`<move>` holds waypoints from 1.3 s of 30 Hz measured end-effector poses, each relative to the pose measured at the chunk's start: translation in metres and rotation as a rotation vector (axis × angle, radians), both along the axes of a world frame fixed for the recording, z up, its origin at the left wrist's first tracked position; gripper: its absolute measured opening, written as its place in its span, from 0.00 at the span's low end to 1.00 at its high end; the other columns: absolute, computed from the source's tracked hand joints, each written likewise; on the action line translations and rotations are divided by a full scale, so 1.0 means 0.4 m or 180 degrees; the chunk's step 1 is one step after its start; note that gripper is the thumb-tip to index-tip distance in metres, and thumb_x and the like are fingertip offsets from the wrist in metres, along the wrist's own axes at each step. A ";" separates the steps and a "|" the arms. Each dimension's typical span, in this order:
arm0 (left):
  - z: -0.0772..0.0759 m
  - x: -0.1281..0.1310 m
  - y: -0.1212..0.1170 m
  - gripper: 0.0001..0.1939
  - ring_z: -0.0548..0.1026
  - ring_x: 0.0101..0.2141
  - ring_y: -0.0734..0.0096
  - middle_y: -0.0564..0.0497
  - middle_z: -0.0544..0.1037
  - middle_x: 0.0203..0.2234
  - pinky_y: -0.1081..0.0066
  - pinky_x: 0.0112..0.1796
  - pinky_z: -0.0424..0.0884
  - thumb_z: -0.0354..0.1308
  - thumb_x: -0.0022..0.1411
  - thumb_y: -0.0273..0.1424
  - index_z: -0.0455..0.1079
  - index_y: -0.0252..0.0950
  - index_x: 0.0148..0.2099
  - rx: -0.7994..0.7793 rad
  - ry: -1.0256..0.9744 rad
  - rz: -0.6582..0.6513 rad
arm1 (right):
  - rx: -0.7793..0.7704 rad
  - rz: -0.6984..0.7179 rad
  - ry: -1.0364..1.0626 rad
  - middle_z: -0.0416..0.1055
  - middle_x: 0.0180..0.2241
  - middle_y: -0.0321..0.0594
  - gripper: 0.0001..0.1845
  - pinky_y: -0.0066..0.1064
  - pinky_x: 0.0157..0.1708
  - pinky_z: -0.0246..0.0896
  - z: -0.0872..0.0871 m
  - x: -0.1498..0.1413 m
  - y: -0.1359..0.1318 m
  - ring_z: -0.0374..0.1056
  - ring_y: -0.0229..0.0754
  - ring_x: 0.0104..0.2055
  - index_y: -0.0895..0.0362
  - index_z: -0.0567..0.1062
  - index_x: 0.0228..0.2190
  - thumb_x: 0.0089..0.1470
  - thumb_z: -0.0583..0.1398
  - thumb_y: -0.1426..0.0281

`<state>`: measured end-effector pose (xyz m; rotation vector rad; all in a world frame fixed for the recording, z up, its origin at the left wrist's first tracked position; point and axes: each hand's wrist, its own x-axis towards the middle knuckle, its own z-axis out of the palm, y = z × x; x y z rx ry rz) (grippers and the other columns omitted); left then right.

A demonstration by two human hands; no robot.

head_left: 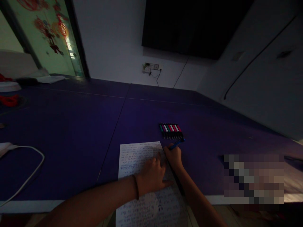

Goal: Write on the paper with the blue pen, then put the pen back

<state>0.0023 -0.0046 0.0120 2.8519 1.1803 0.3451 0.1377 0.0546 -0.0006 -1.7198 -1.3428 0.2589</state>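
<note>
A sheet of paper [129, 160] covered in handwriting lies in front of me, its near part reaching past the table's front edge. My left hand [152, 175] rests on the paper with its fingers apart, and a dark band [135, 186] circles that wrist. At the paper's upper right edge, my right hand [174, 157] is closed around a blue pen [177, 143], which slants up to the right. The pen's tip is hidden by the hand. Just beyond the pen lies a row of several coloured pens [170, 130], side by side.
The purple table [80, 126] meets a wall with sockets [151, 67] and a dark screen [189, 28]. A white cable [40, 154] curves at left, near a red object [9, 100]. A pixelated patch [253, 179] covers the right front.
</note>
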 end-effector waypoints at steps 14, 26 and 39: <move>-0.021 0.003 0.003 0.39 0.69 0.42 0.47 0.27 0.62 0.52 0.57 0.36 0.64 0.48 0.53 0.53 0.60 0.24 0.54 0.0076 -0.0155 -0.0002 | 0.0052 0.0113 0.0351 0.55 0.09 0.30 0.10 0.27 0.18 0.44 0.003 -0.001 -0.003 0.52 0.34 0.15 0.53 0.57 0.10 0.34 0.53 0.67; -0.020 0.000 0.009 0.39 0.65 0.48 0.41 0.25 0.57 0.55 0.52 0.42 0.62 0.50 0.53 0.51 0.56 0.25 0.57 -0.0427 -0.0483 -0.0106 | 0.0141 0.0413 0.1948 0.47 0.08 0.25 0.23 0.24 0.12 0.42 0.022 -0.001 -0.014 0.46 0.30 0.12 0.52 0.53 0.12 0.41 0.57 0.54; -0.031 -0.012 0.031 0.35 0.64 0.49 0.45 0.30 0.63 0.51 0.54 0.47 0.60 0.58 0.47 0.49 0.62 0.27 0.50 -0.0786 -0.0999 -0.0042 | -0.0376 0.1731 0.3830 0.58 0.14 0.27 0.16 0.21 0.11 0.46 0.059 -0.062 0.081 0.52 0.29 0.14 0.57 0.70 0.28 0.39 0.63 0.60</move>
